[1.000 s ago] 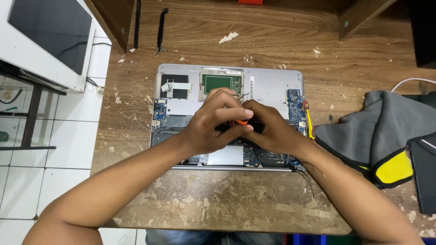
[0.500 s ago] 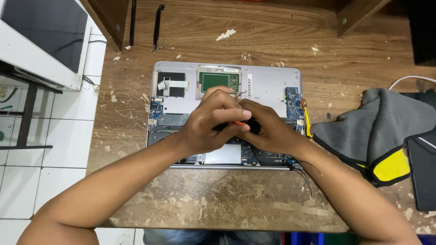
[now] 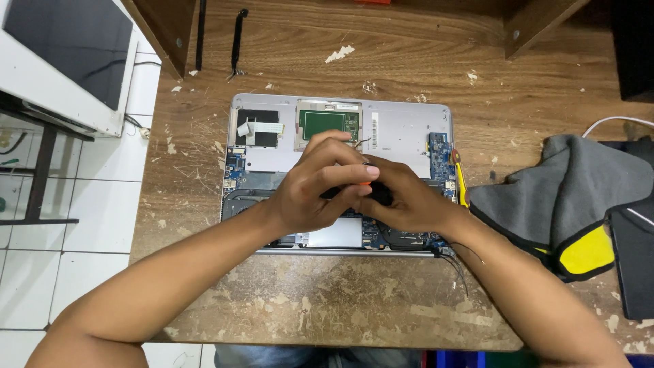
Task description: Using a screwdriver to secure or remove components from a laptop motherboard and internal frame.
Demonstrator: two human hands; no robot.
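Laptop base, silver and rectangular with its bottom cover off and its boards bare [image 3: 402, 129], lies flat on the worn wooden table [image 3: 327, 307], its long axis running left to right across the person's front. All places below are told from this laptop.

Nearest the person, the table's scuffed front edge lies just before the laptop's front rim. Over the laptop's middle the two hands meet. The left hand [image 3: 320, 184] comes in from the front left, fingers curled narrowly down over a small black tool with an orange end [image 3: 366, 184], most of which is hidden under the fingers. The right hand [image 3: 409, 201] comes in from the front right and closes around the same spot, touching the left hand. Which hand truly bears the tool cannot be told. Both hands are equally near the laptop's centre, and the point of work lies straight under them, slightly toward the laptop's right half.

Off the laptop's right edge a yellow flat pry tool [image 3: 461, 182] lies just beside it, and farther right a grey cloth pouch with yellow trim [image 3: 565, 197]. Inside the laptop's far part sits a green trackpad board [image 3: 328, 124]. Beyond the far left corner a black slim bar tool [image 3: 236, 41] rests on the table. Well apart to the left stands a white-framed screen [image 3: 68, 48].
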